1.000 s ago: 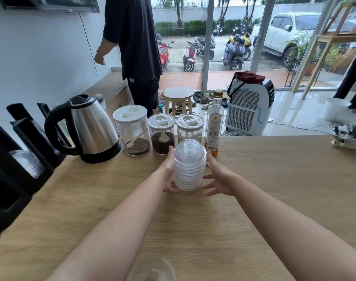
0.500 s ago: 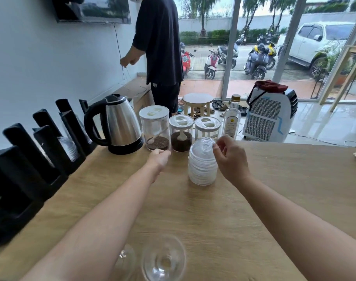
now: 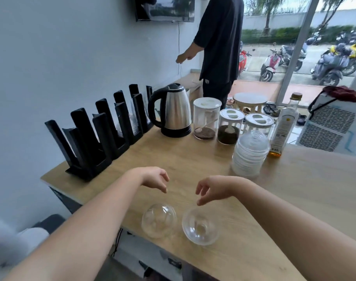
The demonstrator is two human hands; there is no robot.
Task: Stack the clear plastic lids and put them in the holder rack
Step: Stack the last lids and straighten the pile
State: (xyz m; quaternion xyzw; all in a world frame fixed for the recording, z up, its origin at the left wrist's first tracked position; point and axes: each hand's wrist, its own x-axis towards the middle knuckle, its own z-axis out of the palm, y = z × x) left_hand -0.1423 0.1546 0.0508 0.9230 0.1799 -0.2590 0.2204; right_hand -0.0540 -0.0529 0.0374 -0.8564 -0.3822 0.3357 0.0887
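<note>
Two loose clear dome lids lie near the counter's front edge: one (image 3: pixel 158 223) on the left, one (image 3: pixel 200 229) on the right with its hollow side up. My left hand (image 3: pixel 154 179) hovers above and behind the left lid, fingers loosely curled, holding nothing. My right hand (image 3: pixel 212 189) hovers above the right lid, equally empty. A tall stack of clear lids (image 3: pixel 250 154) stands upright further back, right of my hands. The black holder rack (image 3: pixel 98 136) runs along the wall at the left, with some clear lids in its far slots.
Behind the stack stand a steel kettle (image 3: pixel 176 111), three jars with white tops (image 3: pixel 207 118) and a glass bottle (image 3: pixel 283 126). A person in dark clothes (image 3: pixel 218 45) stands beyond the counter. A white air cooler (image 3: pixel 333 126) sits at the right.
Both hands have let go of the lid stack and pulled back toward me, over the two loose lids. The view has swung left and down, showing more of the rack.
</note>
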